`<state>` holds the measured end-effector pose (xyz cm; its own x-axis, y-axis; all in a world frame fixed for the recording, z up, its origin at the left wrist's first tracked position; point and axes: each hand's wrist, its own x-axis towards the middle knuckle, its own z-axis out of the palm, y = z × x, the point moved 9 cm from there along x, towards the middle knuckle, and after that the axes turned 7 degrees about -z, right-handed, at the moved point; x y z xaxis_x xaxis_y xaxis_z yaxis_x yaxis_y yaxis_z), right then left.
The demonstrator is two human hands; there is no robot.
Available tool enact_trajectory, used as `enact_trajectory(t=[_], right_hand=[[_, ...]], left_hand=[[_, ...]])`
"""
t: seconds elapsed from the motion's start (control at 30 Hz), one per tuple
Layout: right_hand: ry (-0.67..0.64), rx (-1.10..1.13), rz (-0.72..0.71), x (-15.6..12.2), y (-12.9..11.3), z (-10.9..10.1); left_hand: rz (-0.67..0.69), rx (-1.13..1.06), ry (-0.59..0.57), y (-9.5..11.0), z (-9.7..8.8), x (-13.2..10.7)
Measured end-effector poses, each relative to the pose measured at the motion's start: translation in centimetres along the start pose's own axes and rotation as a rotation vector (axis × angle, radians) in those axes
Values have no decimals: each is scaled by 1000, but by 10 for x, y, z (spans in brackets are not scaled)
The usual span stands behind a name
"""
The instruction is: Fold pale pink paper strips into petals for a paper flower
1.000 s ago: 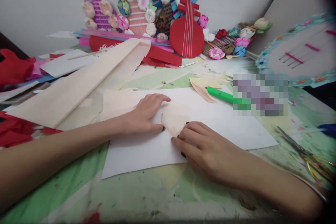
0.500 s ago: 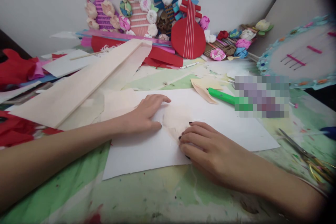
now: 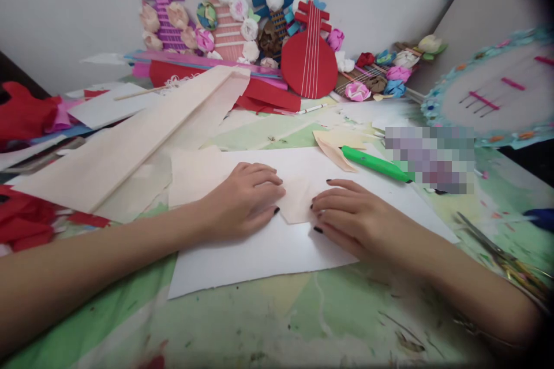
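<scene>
Left hand (image 3: 244, 199) and right hand (image 3: 352, 216) press flat, fingers spread, on the small folded paper (image 3: 298, 203) between them; keep edges aligned, pressure even.

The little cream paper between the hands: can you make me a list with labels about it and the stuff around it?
Paper piece: small cream paper piece, flat on the white sheet
Left hand: fingers pressing its left edge
Right hand: fingertips pressing its right edge
Nearby tool: green pen past the right hand
Far right: scissors
At the wall: red paper lute among paper flowers
</scene>
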<state>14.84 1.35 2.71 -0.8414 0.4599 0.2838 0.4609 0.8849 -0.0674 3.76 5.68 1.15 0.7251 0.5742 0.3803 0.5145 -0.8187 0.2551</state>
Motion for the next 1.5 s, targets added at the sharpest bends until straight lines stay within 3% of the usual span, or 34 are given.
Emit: enact_trajectory(t=[0.17,0.27,0.4,0.5,0.6,0.87,1.1,1.27,1.5], right_hand=[[105,-114,78,-9,25,-7],[153,-114,52,-6,14,-11],[40,-12,65,3,-7,-2],[-48,48,50,6,-17,8],[-77,-6,92,3,-9,14],[-13,-71,109,-2,8,9],[42,-76,109,-1,8,9],[135,-22,108,4,1,4],[290,4,-8,5,-11,-5]], left_hand=[[46,28,80,7,-6,0],[78,49,102,9,-7,0],[121,73,153,11,-10,-2],[142,65,84,13,-5,-2],[118,59,-42,14,3,-1],[140,39,5,19,-2,-3],[164,120,75,18,-2,-1],[131,102,194,33,-15,-1],[119,47,116,53,-5,-2]])
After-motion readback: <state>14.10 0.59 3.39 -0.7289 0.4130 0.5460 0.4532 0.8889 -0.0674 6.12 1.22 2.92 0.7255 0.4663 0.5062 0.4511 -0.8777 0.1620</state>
